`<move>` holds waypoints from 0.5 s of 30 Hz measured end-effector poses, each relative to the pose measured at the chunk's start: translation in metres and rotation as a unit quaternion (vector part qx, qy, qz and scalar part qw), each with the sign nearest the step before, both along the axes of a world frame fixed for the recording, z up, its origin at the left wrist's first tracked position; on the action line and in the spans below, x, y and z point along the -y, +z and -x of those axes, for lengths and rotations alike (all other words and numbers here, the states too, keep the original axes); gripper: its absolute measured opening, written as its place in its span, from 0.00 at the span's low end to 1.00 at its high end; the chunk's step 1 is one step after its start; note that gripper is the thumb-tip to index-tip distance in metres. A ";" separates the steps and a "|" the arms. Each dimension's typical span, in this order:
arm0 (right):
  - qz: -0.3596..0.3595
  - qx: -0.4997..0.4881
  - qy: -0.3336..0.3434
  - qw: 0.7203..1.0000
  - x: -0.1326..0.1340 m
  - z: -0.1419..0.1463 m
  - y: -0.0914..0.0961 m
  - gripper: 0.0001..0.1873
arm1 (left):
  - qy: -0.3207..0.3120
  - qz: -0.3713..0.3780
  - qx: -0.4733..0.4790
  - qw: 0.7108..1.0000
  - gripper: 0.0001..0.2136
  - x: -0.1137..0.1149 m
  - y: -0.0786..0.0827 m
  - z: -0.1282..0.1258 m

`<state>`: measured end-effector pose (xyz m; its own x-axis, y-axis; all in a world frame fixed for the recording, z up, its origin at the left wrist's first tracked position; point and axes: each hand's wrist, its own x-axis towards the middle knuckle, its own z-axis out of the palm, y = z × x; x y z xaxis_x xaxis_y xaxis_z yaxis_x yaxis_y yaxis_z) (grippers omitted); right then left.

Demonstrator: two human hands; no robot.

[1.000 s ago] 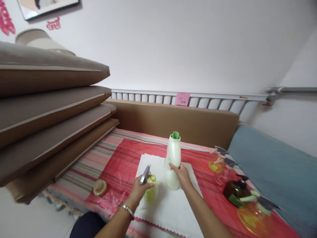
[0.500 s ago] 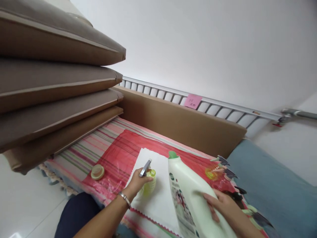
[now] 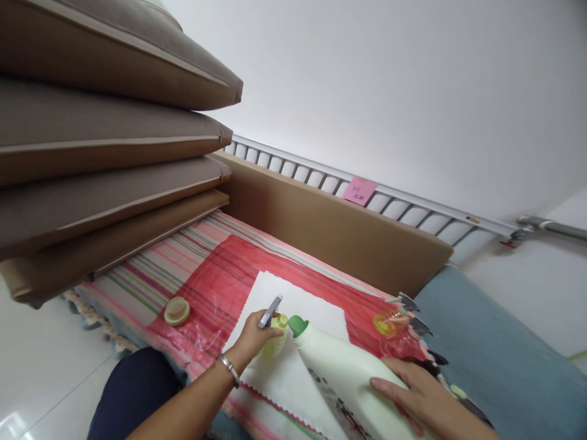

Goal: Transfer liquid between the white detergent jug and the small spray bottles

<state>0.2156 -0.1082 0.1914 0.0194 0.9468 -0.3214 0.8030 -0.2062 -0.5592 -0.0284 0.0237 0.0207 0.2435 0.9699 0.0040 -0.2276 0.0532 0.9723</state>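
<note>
My right hand (image 3: 424, 400) grips a large white bottle (image 3: 348, 379) with a green spout, tilted far over so the spout sits at the mouth of a small yellow-green bottle (image 3: 275, 339). My left hand (image 3: 254, 336) is closed around that small bottle and also holds a grey spray-head piece (image 3: 269, 311) between its fingers. Both bottles are over a white cloth (image 3: 288, 360) spread on a red striped cover (image 3: 211, 287).
A round yellow lid (image 3: 177, 311) lies on the cover to the left. Several spray bottles (image 3: 398, 321) lie at the right beside a blue cushion (image 3: 504, 360). Brown cushions (image 3: 105, 153) are stacked at the left. A cardboard panel (image 3: 334, 229) stands behind.
My right hand lifted the white bottle off the cloth and tipped it over until its spout reached the small bottle. The left hand stayed on the small bottle.
</note>
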 end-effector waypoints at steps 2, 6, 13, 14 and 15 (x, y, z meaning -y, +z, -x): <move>-0.006 0.012 0.020 1.000 -0.004 0.004 0.004 0.25 | 0.000 -0.001 -0.003 1.000 0.18 0.000 -0.001 -0.001; -0.006 0.034 0.028 0.999 -0.009 0.008 0.011 0.26 | 0.004 -0.001 -0.010 1.000 0.18 0.000 -0.002 -0.001; 0.005 0.050 0.047 0.998 -0.017 0.010 0.025 0.22 | 0.007 0.002 -0.015 1.000 0.16 0.004 0.004 0.000; 0.005 0.052 0.051 0.997 -0.018 0.009 0.026 0.21 | 0.009 0.003 -0.017 1.000 0.16 0.004 0.004 0.000; 0.007 0.056 0.053 0.997 -0.019 0.008 0.026 0.21 | 0.010 0.004 -0.019 1.000 0.16 0.005 0.005 0.000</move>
<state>0.2077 -0.0887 0.2178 -0.0441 0.9409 -0.3358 0.8778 -0.1240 -0.4627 -0.0286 0.0190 0.0256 0.2237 0.9746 -0.0136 -0.1915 0.0577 0.9798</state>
